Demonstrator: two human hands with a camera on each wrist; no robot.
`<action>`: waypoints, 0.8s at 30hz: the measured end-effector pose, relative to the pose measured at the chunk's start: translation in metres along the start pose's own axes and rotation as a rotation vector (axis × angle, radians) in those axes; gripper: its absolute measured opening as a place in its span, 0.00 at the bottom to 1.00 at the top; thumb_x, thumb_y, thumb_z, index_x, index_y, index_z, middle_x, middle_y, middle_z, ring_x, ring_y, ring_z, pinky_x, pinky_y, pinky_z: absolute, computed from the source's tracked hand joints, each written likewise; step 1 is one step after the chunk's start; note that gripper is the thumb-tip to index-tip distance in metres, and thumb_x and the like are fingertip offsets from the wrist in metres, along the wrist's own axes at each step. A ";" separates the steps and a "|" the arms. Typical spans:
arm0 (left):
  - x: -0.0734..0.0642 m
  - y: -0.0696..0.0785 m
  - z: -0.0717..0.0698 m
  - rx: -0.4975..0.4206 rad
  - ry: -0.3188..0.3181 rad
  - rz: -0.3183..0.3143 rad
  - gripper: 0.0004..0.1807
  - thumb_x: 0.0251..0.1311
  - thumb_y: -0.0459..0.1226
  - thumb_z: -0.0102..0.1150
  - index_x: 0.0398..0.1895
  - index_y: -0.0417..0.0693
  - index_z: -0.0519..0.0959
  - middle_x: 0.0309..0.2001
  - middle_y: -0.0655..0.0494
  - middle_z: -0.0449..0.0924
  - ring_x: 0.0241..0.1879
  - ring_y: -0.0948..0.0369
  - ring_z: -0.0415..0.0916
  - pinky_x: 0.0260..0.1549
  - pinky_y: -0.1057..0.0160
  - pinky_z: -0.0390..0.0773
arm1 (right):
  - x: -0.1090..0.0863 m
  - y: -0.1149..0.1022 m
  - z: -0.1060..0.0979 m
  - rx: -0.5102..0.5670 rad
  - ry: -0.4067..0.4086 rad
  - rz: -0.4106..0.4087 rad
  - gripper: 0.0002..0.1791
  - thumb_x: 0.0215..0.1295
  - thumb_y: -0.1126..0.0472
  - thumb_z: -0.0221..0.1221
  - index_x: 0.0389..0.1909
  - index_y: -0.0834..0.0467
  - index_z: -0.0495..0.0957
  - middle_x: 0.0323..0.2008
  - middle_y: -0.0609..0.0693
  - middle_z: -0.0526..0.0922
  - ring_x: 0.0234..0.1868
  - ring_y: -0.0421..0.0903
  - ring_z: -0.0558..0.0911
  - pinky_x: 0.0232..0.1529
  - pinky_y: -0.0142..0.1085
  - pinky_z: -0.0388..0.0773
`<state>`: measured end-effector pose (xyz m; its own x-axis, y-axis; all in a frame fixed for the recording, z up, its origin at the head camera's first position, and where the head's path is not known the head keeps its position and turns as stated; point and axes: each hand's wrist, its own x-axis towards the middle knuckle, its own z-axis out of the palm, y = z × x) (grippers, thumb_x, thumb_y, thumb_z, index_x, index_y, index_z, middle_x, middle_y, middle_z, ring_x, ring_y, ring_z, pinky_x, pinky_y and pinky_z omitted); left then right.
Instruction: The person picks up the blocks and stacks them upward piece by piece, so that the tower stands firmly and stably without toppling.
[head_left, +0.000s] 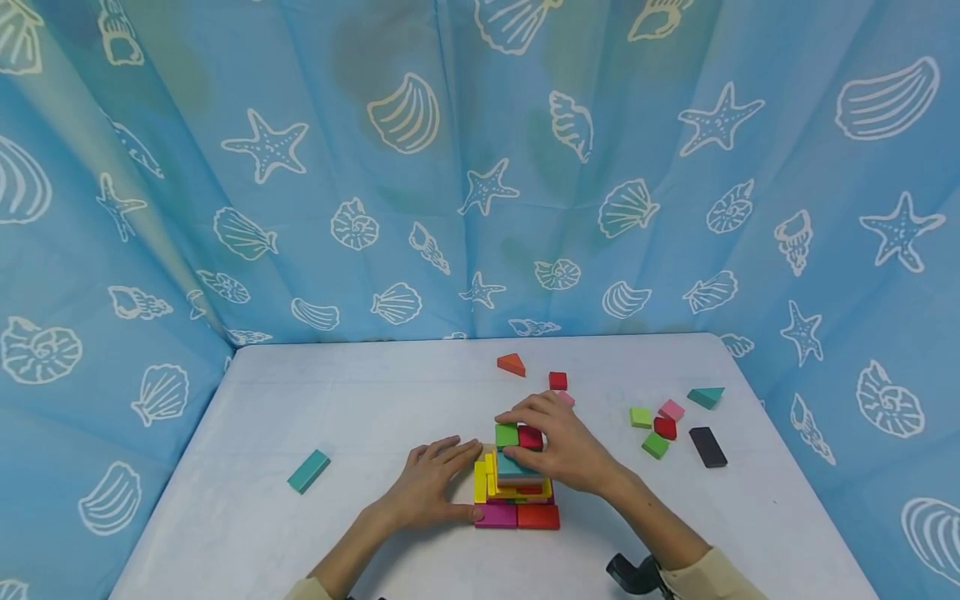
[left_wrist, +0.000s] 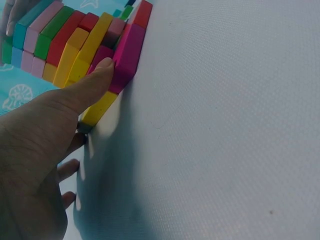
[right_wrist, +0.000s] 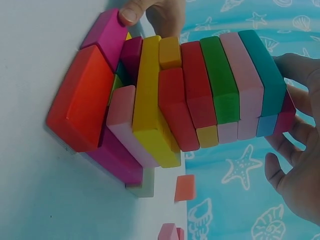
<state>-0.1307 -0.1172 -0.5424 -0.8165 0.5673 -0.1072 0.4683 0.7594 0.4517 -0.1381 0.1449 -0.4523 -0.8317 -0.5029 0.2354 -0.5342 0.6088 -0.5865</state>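
Observation:
A tower of coloured wooden blocks (right_wrist: 200, 95) stands on the table, with yellow, red, green, pink and teal layers. My left hand (head_left: 431, 487) is at its lower left side, fingers extended. The left thumb touches a magenta block (left_wrist: 129, 57) in the bottom row; the other fingers reach toward the tower's far side. My right hand (head_left: 566, 442) arches over the top, its thumb by the upper teal block (right_wrist: 262, 70) and its fingers reaching behind. A green cube (head_left: 506, 434) and a red cube (head_left: 530, 437) sit on top, partly under this hand.
A loose teal block (head_left: 309, 472) lies at the left. Behind the tower are an orange triangular block (head_left: 512, 364) and a red cube (head_left: 558, 381). Several small blocks, a green triangular block (head_left: 706, 397) and a black rectangular object (head_left: 708, 447) lie at the right.

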 end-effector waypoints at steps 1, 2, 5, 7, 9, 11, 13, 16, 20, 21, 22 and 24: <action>0.000 0.000 0.000 -0.001 0.000 0.000 0.54 0.51 0.71 0.61 0.79 0.63 0.57 0.77 0.63 0.59 0.77 0.51 0.51 0.69 0.35 0.54 | 0.000 0.000 0.000 0.002 -0.001 0.002 0.28 0.54 0.50 0.74 0.58 0.43 0.82 0.52 0.39 0.79 0.58 0.40 0.73 0.56 0.49 0.78; 0.000 0.000 0.000 -0.001 0.001 0.000 0.54 0.51 0.71 0.61 0.79 0.63 0.57 0.77 0.63 0.59 0.77 0.51 0.51 0.69 0.35 0.53 | 0.000 0.001 0.001 0.003 -0.003 0.005 0.28 0.54 0.49 0.74 0.58 0.43 0.82 0.52 0.39 0.79 0.58 0.40 0.73 0.57 0.49 0.78; 0.000 0.000 0.001 -0.005 0.002 0.000 0.53 0.51 0.71 0.61 0.79 0.64 0.57 0.77 0.63 0.59 0.77 0.51 0.51 0.69 0.34 0.53 | -0.001 0.001 0.001 0.003 -0.008 0.011 0.28 0.55 0.49 0.74 0.58 0.42 0.81 0.52 0.38 0.79 0.58 0.39 0.72 0.57 0.47 0.78; 0.000 0.000 0.001 -0.007 0.003 0.000 0.53 0.51 0.71 0.61 0.79 0.64 0.57 0.77 0.63 0.59 0.77 0.51 0.50 0.69 0.34 0.53 | -0.001 0.002 0.001 0.003 -0.012 0.016 0.28 0.55 0.50 0.74 0.58 0.41 0.81 0.53 0.37 0.79 0.58 0.38 0.72 0.57 0.46 0.78; 0.000 0.000 0.001 -0.009 0.005 0.000 0.53 0.51 0.71 0.60 0.79 0.64 0.57 0.77 0.63 0.59 0.77 0.51 0.50 0.69 0.34 0.53 | -0.001 0.002 0.001 0.000 -0.018 0.020 0.28 0.55 0.49 0.73 0.59 0.41 0.81 0.53 0.37 0.78 0.58 0.38 0.72 0.57 0.47 0.78; 0.000 0.000 0.001 -0.007 0.005 -0.002 0.53 0.51 0.72 0.60 0.79 0.64 0.57 0.77 0.64 0.59 0.77 0.51 0.50 0.69 0.35 0.53 | -0.001 0.002 0.001 0.005 -0.027 0.023 0.28 0.56 0.49 0.73 0.59 0.42 0.80 0.54 0.38 0.78 0.59 0.39 0.72 0.57 0.48 0.78; 0.000 -0.001 0.001 -0.006 0.005 -0.004 0.54 0.51 0.72 0.60 0.79 0.64 0.57 0.77 0.64 0.59 0.77 0.51 0.50 0.69 0.35 0.53 | -0.001 0.002 -0.001 0.024 -0.032 0.028 0.29 0.56 0.48 0.73 0.61 0.41 0.79 0.55 0.39 0.77 0.60 0.40 0.72 0.58 0.51 0.77; 0.000 -0.001 0.002 -0.004 0.002 -0.009 0.54 0.50 0.72 0.60 0.79 0.65 0.57 0.77 0.64 0.59 0.77 0.52 0.50 0.69 0.34 0.52 | -0.001 0.005 -0.006 0.063 -0.013 0.041 0.30 0.56 0.46 0.72 0.62 0.39 0.78 0.57 0.39 0.77 0.61 0.42 0.72 0.58 0.55 0.76; 0.001 -0.001 0.002 -0.010 -0.002 -0.013 0.54 0.50 0.72 0.60 0.79 0.66 0.57 0.77 0.64 0.59 0.77 0.52 0.50 0.69 0.34 0.52 | 0.002 0.021 -0.016 0.125 0.049 0.101 0.28 0.60 0.43 0.69 0.62 0.37 0.77 0.56 0.39 0.78 0.59 0.42 0.75 0.55 0.54 0.79; 0.001 -0.001 0.003 -0.010 -0.002 -0.014 0.54 0.50 0.72 0.60 0.79 0.66 0.57 0.77 0.64 0.59 0.77 0.52 0.50 0.69 0.34 0.52 | 0.004 0.029 -0.018 0.140 0.064 0.121 0.27 0.61 0.43 0.68 0.62 0.39 0.77 0.55 0.40 0.79 0.57 0.43 0.76 0.54 0.53 0.79; 0.001 -0.001 0.003 -0.010 -0.001 -0.014 0.54 0.50 0.72 0.60 0.79 0.66 0.57 0.77 0.64 0.59 0.77 0.52 0.50 0.69 0.35 0.52 | 0.006 0.039 -0.019 0.143 0.074 0.141 0.26 0.63 0.43 0.67 0.62 0.40 0.77 0.54 0.41 0.79 0.56 0.43 0.77 0.52 0.51 0.80; 0.001 -0.002 0.003 -0.009 -0.001 -0.012 0.54 0.50 0.72 0.60 0.79 0.66 0.56 0.77 0.64 0.59 0.77 0.52 0.50 0.69 0.35 0.52 | 0.009 0.061 -0.021 0.130 0.078 0.188 0.26 0.64 0.44 0.66 0.63 0.45 0.77 0.54 0.46 0.80 0.55 0.47 0.78 0.50 0.50 0.80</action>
<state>-0.1312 -0.1174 -0.5459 -0.8219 0.5582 -0.1134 0.4553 0.7634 0.4581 -0.1810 0.1904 -0.4699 -0.9265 -0.3364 0.1687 -0.3491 0.6007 -0.7192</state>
